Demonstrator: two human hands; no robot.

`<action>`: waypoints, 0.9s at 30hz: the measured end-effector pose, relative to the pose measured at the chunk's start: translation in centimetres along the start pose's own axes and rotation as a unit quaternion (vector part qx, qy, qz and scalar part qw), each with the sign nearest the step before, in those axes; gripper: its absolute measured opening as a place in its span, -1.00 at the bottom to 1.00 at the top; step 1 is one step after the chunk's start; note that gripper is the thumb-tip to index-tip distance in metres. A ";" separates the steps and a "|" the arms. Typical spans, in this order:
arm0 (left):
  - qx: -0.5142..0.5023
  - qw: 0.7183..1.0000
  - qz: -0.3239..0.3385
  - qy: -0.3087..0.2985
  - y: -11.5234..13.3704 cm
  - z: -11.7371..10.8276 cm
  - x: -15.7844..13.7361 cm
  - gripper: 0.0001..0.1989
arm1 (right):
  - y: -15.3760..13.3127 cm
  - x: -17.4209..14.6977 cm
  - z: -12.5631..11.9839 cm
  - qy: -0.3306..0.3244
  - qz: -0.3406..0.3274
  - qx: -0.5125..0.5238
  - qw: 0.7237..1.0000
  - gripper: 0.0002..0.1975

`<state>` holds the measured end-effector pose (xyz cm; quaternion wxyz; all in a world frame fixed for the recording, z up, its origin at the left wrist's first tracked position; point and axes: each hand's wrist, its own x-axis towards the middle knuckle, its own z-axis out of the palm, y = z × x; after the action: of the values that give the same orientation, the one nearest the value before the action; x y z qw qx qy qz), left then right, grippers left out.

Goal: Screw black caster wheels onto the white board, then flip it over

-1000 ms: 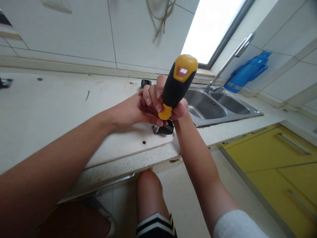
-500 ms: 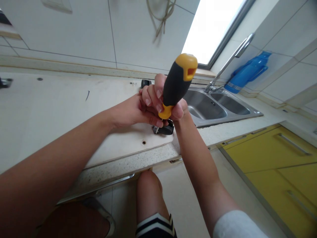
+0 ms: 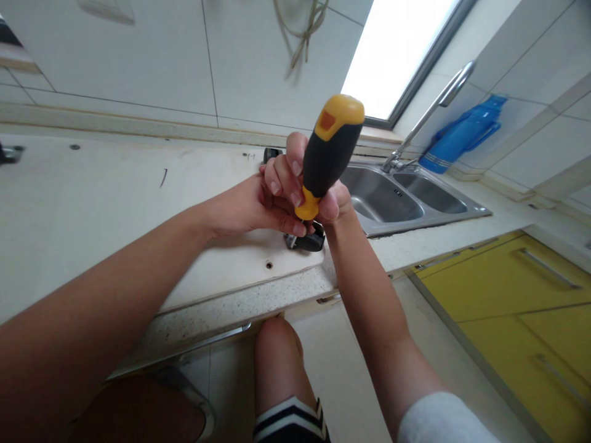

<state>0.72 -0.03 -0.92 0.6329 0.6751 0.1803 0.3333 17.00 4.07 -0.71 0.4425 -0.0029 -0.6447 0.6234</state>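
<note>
My right hand [image 3: 285,175] is wrapped around the black-and-yellow handle of a screwdriver [image 3: 333,154], held steeply with its butt end up towards me. Its thin metal shaft points down at a black caster wheel [image 3: 311,240] near the corner of a white board [image 3: 184,184]. Lying over the board, my left hand [image 3: 252,206] pinches thumb and finger around the shaft just above the caster. The fingers hide most of the shaft, and its tip is hard to make out. Behind my hands sits a second black caster [image 3: 271,154].
The board rests on a speckled countertop [image 3: 286,280]. To the right are a double steel sink [image 3: 381,197], a faucet [image 3: 429,120] and a blue thermos [image 3: 464,135]. Another caster [image 3: 10,154] is at the far left. A hole [image 3: 269,265] shows near the board's front edge.
The screwdriver handle has turned about its axis, its slot moving from the right side to the left, and leans slightly left. My left hand has stayed in place.
</note>
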 end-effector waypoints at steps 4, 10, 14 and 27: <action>-0.002 1.000 -0.001 -0.007 0.2 0.2 0.0 -0.73 | 0.0 0.2 -0.1 -0.002 0.020 0.027 0.999 -0.40; -0.007 1.000 0.001 -0.009 0.6 0.5 -0.1 -0.78 | 0.0 0.0 -0.6 -0.006 -0.002 0.042 0.999 -0.45; -0.001 1.000 -0.003 0.006 0.1 0.2 0.0 -0.72 | 0.1 0.0 0.1 -0.029 -0.065 -0.002 0.997 -0.56; 0.014 1.000 0.014 0.020 0.1 0.3 0.0 -0.72 | -0.3 0.0 0.1 -0.019 -0.042 -0.012 0.999 -0.46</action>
<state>0.93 -0.23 -0.78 0.6146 0.6796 0.1882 0.3535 17.15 3.92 -0.48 0.4557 0.0306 -0.6599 0.5966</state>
